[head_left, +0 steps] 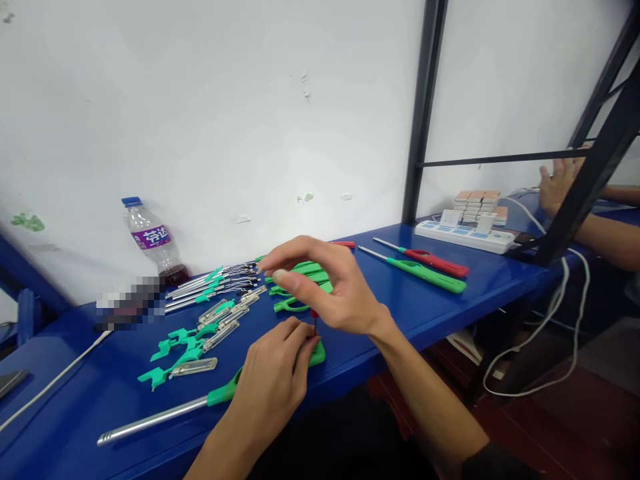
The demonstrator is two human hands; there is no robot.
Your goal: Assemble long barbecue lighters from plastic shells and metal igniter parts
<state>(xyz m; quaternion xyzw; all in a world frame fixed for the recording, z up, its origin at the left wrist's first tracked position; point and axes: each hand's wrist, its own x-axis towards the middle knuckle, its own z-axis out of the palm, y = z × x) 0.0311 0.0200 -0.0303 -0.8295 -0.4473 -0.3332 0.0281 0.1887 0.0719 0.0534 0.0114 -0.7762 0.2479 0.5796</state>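
On the desk's front edge lies a green long-nosed lighter (223,395) with a silver tube pointing left. My left hand (275,363) is closed around its handle, fingers bent near the handle's right end. A thin upright shaft with a red top, which looks like a small screwdriver (315,313), stands at the left fingertips over the handle. My right hand (335,287) hovers just above it, thumb and forefinger curved and apart, nothing visible between them. The palm hides part of the red top. Behind the hands lie several green lighter handles (290,305).
Left on the blue desk (350,353) are metal tubes with wires (215,287), clear fuel tanks (195,367) and teal plastic parts (175,363). A drink bottle (155,237) leans by the wall. Rightward lie red (435,262) and green (427,275) lighters, a power strip (463,237) and another person's hand (557,183).
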